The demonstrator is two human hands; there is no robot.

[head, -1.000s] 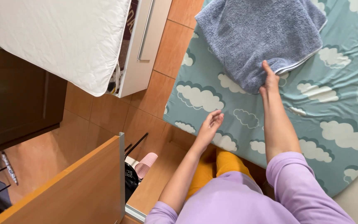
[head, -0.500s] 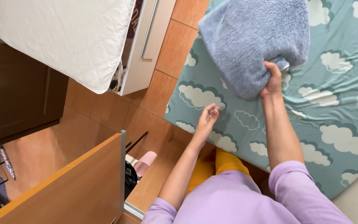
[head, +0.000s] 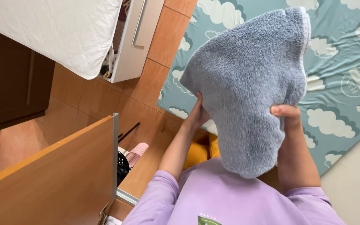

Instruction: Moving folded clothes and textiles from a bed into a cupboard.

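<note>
I see the grey towel (head: 251, 91) lifted clear of the bed, hanging in front of the person's chest as a thick, fluffy bundle; its upper part spreads wide near the top of the view, with a pale trimmed edge along the right side, and its lower end narrows to a rounded fold just above the purple sweatshirt (head: 221, 200); the right hand (head: 286, 114) grips the towel's right edge, thumb lying across the front of the pile and the fingers tucked out of sight behind it; the left hand (head: 196, 112) presses against the towel's left edge, fingers mostly hidden by the fabric, so I cannot tell how tightly it closes, though it is plainly touching and supporting the cloth; both forearms are bare, the sleeves pushed up towards the elbows; behind the towel lies the teal bed sheet (head: 338, 50) printed with white clouds, reaching to the upper right; below the left arm I glimpse yellow trousers (head: 198, 152); the floor (head: 88, 100) is orange tile; on the left stands a wooden board (head: 51, 179) on edge, a pink slipper (head: 137, 152) just beside it; a white quilted mattress (head: 51, 29) fills the upper left, beside a white cabinet (head: 136, 37) with a long handle.
</note>
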